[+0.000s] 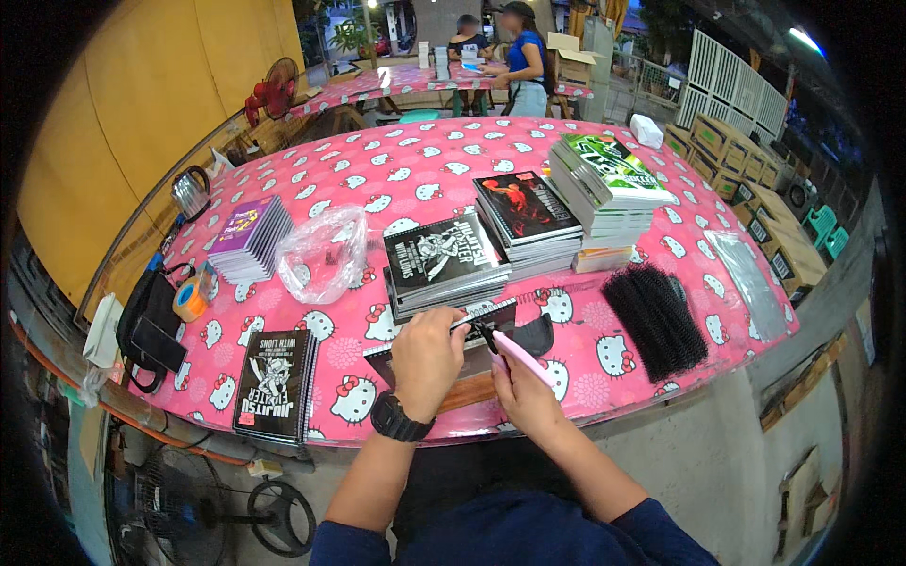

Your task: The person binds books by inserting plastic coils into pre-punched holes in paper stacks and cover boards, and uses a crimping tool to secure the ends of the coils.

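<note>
At the table's near edge my left hand (427, 357), with a black watch on the wrist, grips a dark-covered spiral notebook (479, 366), its bound edge tilted up. A thin black coil (559, 291) runs along that edge and sticks out past its right end. Closed around pink-handled pliers (525, 357), my right hand (530, 401) holds their dark jaws against the coil at the notebook's edge. Just beyond stands a stack of black notebooks (444, 253) with a white fighter figure. Right of my hands lies a heap of black plastic coils (654, 321).
More notebook stacks stand around: black with a red figure (528, 208), green (613, 174), purple (249, 236), and black at front left (274, 385). A clear plastic bag (326, 255), orange tape (191, 300) and black bag (151, 325) lie left. Two people work at a far table (396, 83).
</note>
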